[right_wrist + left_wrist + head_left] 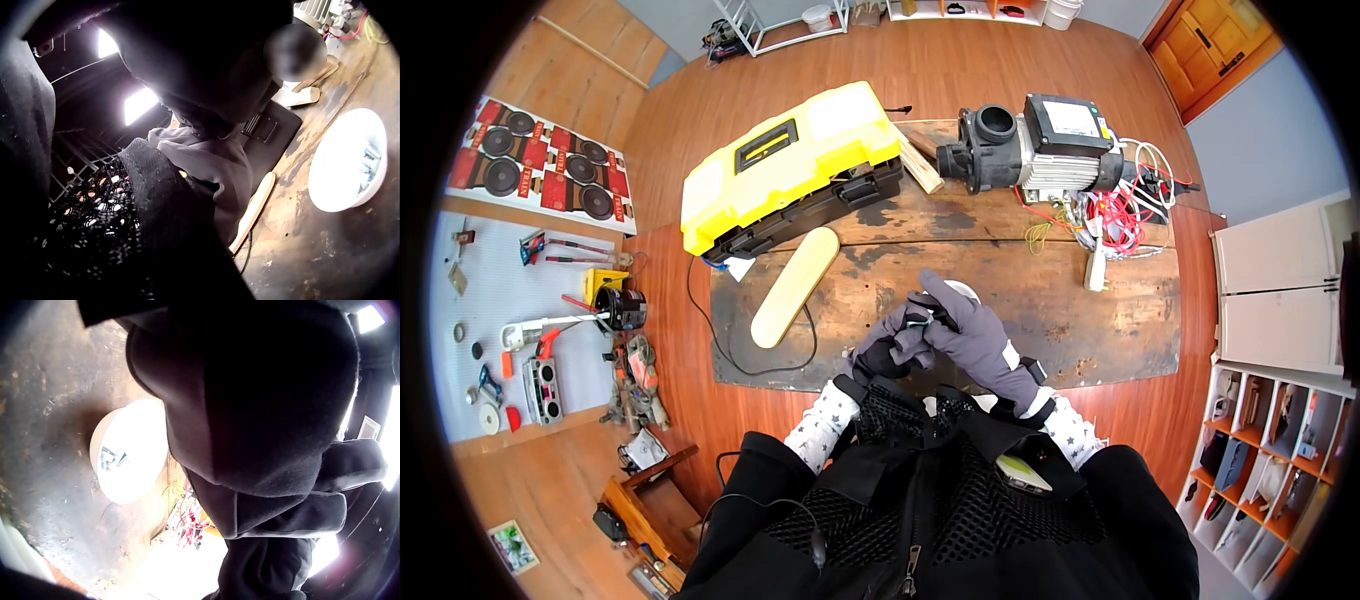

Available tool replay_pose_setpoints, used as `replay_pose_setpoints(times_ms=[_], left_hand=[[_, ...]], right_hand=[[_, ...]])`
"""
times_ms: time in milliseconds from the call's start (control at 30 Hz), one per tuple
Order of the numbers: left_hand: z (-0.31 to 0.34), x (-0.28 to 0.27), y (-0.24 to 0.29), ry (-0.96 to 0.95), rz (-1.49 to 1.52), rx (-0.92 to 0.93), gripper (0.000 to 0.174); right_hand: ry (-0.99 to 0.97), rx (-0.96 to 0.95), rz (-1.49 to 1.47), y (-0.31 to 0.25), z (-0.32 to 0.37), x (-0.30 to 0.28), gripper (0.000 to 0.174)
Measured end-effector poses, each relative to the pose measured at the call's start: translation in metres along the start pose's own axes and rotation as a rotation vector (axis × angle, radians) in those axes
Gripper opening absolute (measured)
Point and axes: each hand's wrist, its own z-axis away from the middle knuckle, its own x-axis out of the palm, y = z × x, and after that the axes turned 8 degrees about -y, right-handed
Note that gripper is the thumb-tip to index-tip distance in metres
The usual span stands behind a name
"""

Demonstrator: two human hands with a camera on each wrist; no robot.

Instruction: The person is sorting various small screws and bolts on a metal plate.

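Both hands wear grey gloves and meet above the near part of the table. The left hand (884,345) has its fingers curled around a small, partly hidden object (916,321). The right hand (978,338) closes its fingertips on the same spot from the other side; what the object is, I cannot tell. Just beyond the right hand, partly covered by it, is a white bowl (963,290). In the right wrist view this bowl (334,169) stands on the table and holds several small metal pieces (369,164), apart from both hands.
A yellow toolbox (800,150) stands at the back left of the wooden table (870,285), near a pale rounded board (795,288) and a black cable. At the back right are a pump motor (1050,160), wooden pieces (920,168) and tangled red and white wires (1118,222).
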Motion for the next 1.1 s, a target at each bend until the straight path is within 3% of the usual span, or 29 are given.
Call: replay_pose_setpoints(times_ms=[133, 333, 400, 433, 500, 600, 733, 800, 833, 967, 1100], left_hand=[[-0.001, -0.024, -0.025, -0.108, 0.111, 0.036, 0.041], [-0.01, -0.034, -0.04, -0.082, 0.096, 0.114, 0.042], [-0.009, -0.025, -0.025, -0.118, -0.21, 0.151, 0.039], [-0.011, -0.024, -0.024, -0.117, -0.211, 0.15, 0.039], [-0.015, -0.022, -0.023, -0.151, 0.242, 0.087, 0.042], [-0.01, -0.029, -0.029, -0.134, 0.246, 0.006, 0.048], [-0.017, -0.013, -0.003, -0.129, 0.11, -0.053, 0.048], [-0.024, -0.001, 0.008, -0.039, 0.015, -0.047, 0.046], [-0.028, 0.004, 0.008, 0.023, -0.003, -0.002, 0.042], [-0.035, -0.019, -0.013, 0.058, 0.156, 0.046, 0.036], [-0.036, -0.02, -0.016, 0.039, 0.15, 0.098, 0.033]], right_hand=[[-0.05, -0.029, 0.039, 0.0, 0.001, -0.005, 0.062], [-0.038, 0.058, -0.232, 0.01, -0.003, -0.002, 0.061], [-0.023, 0.095, -0.228, 0.025, -0.004, 0.0, 0.063], [-0.024, 0.094, -0.23, 0.031, -0.004, 0.002, 0.063], [0.017, -0.019, -0.43, 0.034, -0.005, 0.004, 0.059], [-0.082, 0.094, -0.676, 0.021, -0.006, -0.005, 0.058], [-0.075, 0.116, -0.692, 0.022, -0.005, -0.01, 0.057], [0.023, 0.119, -0.727, 0.039, -0.006, -0.005, 0.055], [0.012, 0.02, -1.024, 0.044, -0.002, 0.0, 0.052], [0.181, 0.043, -1.04, 0.047, -0.004, 0.015, 0.051], [0.277, 0.083, -0.826, 0.046, -0.003, 0.017, 0.049]])
